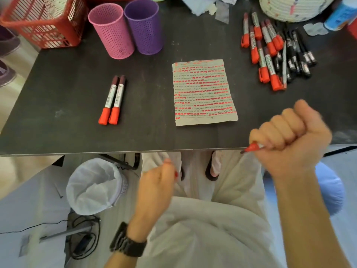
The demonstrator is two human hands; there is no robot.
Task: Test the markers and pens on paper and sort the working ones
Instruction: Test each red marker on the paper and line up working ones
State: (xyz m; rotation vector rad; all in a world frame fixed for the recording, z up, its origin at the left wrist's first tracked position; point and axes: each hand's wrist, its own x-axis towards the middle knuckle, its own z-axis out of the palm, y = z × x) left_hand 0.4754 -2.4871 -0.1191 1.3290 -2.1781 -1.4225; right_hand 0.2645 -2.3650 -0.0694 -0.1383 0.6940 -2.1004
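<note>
My right hand [289, 140] is closed in a fist around an uncapped red marker [252, 147], whose tip pokes out leftward at the table's front edge. Below the table edge, my left hand [156, 184] is closed on something small and red, likely the marker's cap [170, 161]; motion blur hides the details. The test paper [204, 91], covered in red strokes, lies mid-table. Two capped red markers [112, 100] lie side by side left of it. At the right back sits a pile of red markers [264, 49] and black pens [297, 55].
A pink mesh cup [112, 31] and a purple mesh cup [144, 26] stand at the back. A red basket [42, 22] is at the back left, a woven basket [293, 6] at the back right. A lined bin [94, 186] stands on the floor.
</note>
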